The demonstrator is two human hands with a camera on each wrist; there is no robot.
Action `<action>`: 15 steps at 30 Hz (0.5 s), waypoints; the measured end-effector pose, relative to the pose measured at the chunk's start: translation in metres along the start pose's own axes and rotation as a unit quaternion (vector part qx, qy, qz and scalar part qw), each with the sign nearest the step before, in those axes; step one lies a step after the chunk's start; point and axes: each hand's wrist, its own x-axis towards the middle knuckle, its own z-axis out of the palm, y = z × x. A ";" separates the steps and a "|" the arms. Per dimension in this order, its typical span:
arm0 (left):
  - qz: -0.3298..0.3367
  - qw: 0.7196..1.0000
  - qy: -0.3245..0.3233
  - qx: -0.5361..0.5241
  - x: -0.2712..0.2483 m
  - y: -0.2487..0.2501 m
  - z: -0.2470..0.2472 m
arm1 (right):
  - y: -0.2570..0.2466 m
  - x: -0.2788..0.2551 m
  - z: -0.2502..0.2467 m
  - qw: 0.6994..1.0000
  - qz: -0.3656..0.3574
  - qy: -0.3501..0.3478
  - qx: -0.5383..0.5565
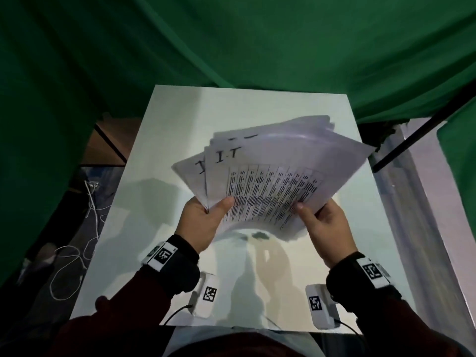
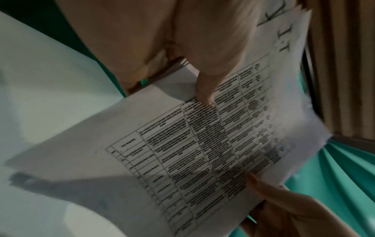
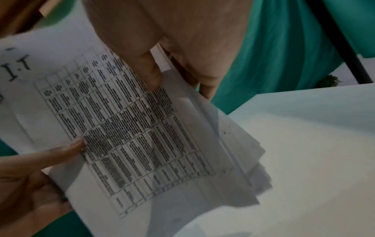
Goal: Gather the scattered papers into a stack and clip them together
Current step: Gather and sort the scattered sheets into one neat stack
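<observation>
We hold the fanned printed papers [image 1: 270, 176] mid-frame above the white table [image 1: 180, 112]; left hand [image 1: 203, 222] and right hand [image 1: 327, 233] pinch the near edge, sheets splaying toward upper right.

White table [image 1: 309, 104]; green drape [image 1: 231, 39] behind; perhaps cables [image 1: 90, 207] on floor.

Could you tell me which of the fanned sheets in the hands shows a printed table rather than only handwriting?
The frontmost sheet, under both thumbs, carries the table; the sheets behind show only handwritten marks at their tops.
</observation>
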 end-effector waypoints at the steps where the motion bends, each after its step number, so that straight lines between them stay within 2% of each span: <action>1: 0.006 1.000 0.009 -0.005 0.002 -0.001 -0.001 | 0.001 0.000 0.000 1.000 -0.011 0.008 -0.006; 4: 0.007 1.000 0.001 0.011 0.005 -0.012 -0.006 | 0.004 -0.003 0.002 0.997 -0.032 -0.006 -0.069; 6: 0.006 1.000 -0.008 0.009 0.007 -0.021 -0.009 | 0.009 -0.006 0.002 0.996 -0.040 -0.028 -0.074; 8: 0.018 1.000 -0.021 -0.012 0.009 -0.027 -0.012 | 0.012 -0.010 0.002 0.997 -0.030 -0.032 -0.059; 10: -0.001 0.997 -0.047 -0.066 0.012 -0.026 -0.015 | 0.016 -0.010 0.003 0.998 -0.022 -0.028 -0.058; 15: 0.042 0.998 -0.012 0.043 0.017 -0.018 0.004 | 0.013 -0.003 0.016 0.994 -0.018 0.019 -0.102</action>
